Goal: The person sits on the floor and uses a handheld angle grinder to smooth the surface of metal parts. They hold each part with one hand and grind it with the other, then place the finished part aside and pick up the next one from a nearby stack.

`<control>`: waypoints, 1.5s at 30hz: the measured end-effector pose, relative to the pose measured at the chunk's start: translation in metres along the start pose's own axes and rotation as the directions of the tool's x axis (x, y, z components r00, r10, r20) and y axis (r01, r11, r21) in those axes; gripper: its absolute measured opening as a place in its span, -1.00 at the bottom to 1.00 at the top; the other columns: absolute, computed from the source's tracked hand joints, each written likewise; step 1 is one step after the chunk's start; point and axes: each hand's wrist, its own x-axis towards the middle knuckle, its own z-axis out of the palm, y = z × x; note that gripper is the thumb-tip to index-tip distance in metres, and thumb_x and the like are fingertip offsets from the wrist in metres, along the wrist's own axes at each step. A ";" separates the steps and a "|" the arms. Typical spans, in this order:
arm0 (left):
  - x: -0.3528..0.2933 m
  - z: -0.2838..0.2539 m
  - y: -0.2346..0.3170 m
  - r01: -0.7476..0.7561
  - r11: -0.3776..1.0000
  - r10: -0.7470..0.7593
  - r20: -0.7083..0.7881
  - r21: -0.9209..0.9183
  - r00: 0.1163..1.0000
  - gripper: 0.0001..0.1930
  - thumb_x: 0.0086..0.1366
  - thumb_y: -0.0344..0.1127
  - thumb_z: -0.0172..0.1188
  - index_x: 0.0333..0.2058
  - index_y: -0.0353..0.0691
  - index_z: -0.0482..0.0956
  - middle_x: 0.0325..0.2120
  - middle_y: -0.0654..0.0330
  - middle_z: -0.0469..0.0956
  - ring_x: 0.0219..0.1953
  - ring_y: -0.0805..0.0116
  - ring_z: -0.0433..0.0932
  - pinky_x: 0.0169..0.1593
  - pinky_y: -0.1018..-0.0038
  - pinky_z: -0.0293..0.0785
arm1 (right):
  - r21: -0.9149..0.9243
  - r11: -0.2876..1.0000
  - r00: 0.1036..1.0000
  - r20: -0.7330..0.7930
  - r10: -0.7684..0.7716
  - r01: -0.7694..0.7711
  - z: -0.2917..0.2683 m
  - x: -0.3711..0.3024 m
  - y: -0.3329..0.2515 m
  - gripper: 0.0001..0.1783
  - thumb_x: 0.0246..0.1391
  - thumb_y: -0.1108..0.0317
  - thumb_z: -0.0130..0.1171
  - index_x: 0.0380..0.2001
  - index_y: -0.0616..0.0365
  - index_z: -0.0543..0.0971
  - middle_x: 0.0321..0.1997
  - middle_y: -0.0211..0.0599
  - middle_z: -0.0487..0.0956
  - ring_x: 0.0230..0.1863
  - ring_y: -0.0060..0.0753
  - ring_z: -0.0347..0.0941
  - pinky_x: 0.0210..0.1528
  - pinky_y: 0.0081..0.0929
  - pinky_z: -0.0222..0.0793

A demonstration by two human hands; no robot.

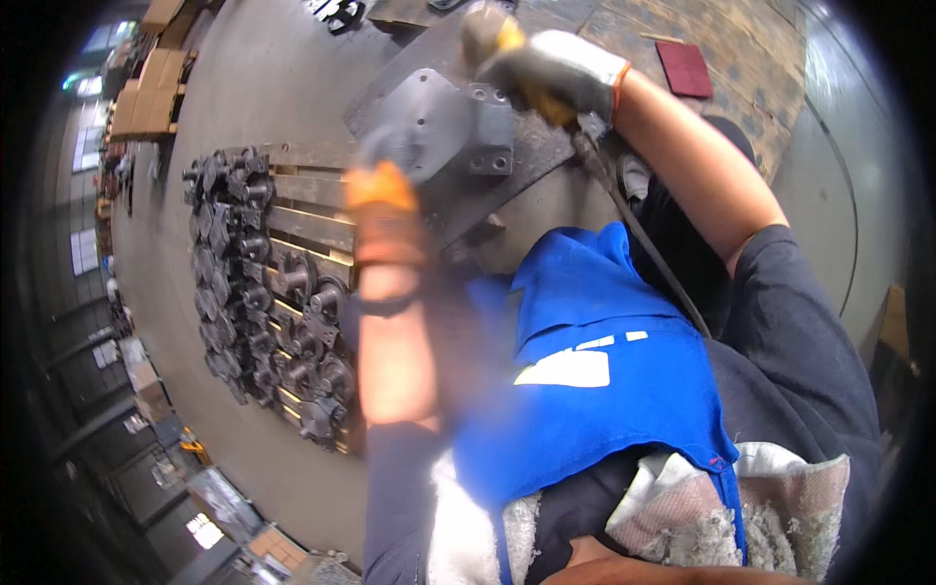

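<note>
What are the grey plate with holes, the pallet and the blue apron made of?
Grey plate: probably metal, matt; crisp edges, neat holes. Pallet: likely unpainted wood; brownish slats. Blue apron: apparently cloth, matt finish; soft folds.

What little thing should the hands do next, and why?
Perhaps the left hand should settle firmly on the grey metal part. The right hand grips a partly yellow tool near that part, while the left hand is blurred, so its contact with the part is unclear.
</note>
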 end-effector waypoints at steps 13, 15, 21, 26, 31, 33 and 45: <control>0.111 -0.029 -0.044 0.533 0.810 -0.501 -0.185 0.244 0.846 -0.47 0.03 -0.01 0.41 -0.14 -0.30 0.61 -0.34 0.17 0.63 -0.34 0.28 0.58 -0.26 0.39 0.52 | 0.216 0.956 0.967 -0.207 -0.152 0.197 -0.118 -0.022 0.014 -0.67 0.09 0.14 0.21 -0.31 0.23 0.61 -0.39 -0.22 0.59 -0.43 -0.43 0.54 -0.39 -0.57 0.46; 0.115 -0.012 -0.035 0.405 0.870 -0.383 -0.131 0.281 0.914 -0.49 -0.03 -0.09 0.46 -0.18 -0.33 0.61 -0.35 0.13 0.63 -0.36 0.28 0.58 -0.27 0.38 0.53 | 0.233 0.954 0.964 -0.228 -0.133 0.187 -0.123 -0.028 0.019 -0.67 0.09 0.14 0.21 -0.31 0.24 0.61 -0.39 -0.21 0.59 -0.42 -0.43 0.54 -0.38 -0.56 0.46; 0.065 0.059 0.017 -0.337 0.692 0.347 0.115 0.639 0.931 -0.60 -0.07 -0.26 0.44 -0.28 -0.32 0.53 -0.42 0.15 0.60 -0.44 0.26 0.56 -0.29 0.40 0.51 | 0.253 0.952 0.970 -0.214 -0.116 0.170 -0.131 -0.019 0.028 -0.67 0.09 0.15 0.20 -0.29 0.24 0.60 -0.36 -0.20 0.59 -0.39 -0.41 0.54 -0.35 -0.55 0.46; 0.042 0.030 -0.004 -0.767 0.079 0.347 0.703 0.637 0.620 -0.68 -0.14 -0.48 0.20 -0.30 -0.21 0.58 -0.49 0.06 0.54 -0.39 0.03 0.55 -0.26 0.28 0.48 | 0.283 0.944 0.974 -0.197 -0.114 0.168 -0.136 -0.026 0.030 -0.67 0.09 0.16 0.20 -0.27 0.25 0.59 -0.34 -0.19 0.59 -0.37 -0.40 0.54 -0.33 -0.54 0.47; 0.016 0.008 -0.013 -0.722 -0.039 0.221 0.711 0.691 0.668 -0.67 -0.25 -0.44 0.24 -0.36 -0.19 0.58 -0.48 0.06 0.54 -0.37 -0.02 0.54 -0.27 0.23 0.47 | 0.305 0.936 0.972 -0.205 -0.117 0.177 -0.134 -0.032 0.033 -0.67 0.10 0.17 0.20 -0.26 0.25 0.58 -0.33 -0.18 0.58 -0.35 -0.39 0.54 -0.30 -0.53 0.47; 0.023 0.007 -0.013 -0.736 0.077 0.334 0.678 0.672 0.654 -0.64 -0.24 -0.46 0.22 -0.32 -0.21 0.57 -0.47 0.03 0.53 -0.36 -0.01 0.54 -0.25 0.25 0.49 | 0.308 0.934 0.970 -0.210 -0.120 0.182 -0.132 -0.032 0.036 -0.67 0.10 0.18 0.20 -0.25 0.26 0.58 -0.32 -0.17 0.58 -0.34 -0.38 0.54 -0.29 -0.53 0.47; 0.138 -0.160 -0.080 0.463 0.865 -0.434 -0.178 0.192 0.883 -0.55 0.05 -0.17 0.39 -0.16 -0.36 0.59 -0.28 0.14 0.61 -0.26 0.26 0.58 -0.10 0.37 0.51 | 0.412 0.892 0.973 -0.202 -0.111 0.187 -0.149 -0.052 0.053 -0.67 0.11 0.20 0.20 -0.21 0.27 0.56 -0.27 -0.14 0.57 -0.29 -0.35 0.54 -0.24 -0.51 0.47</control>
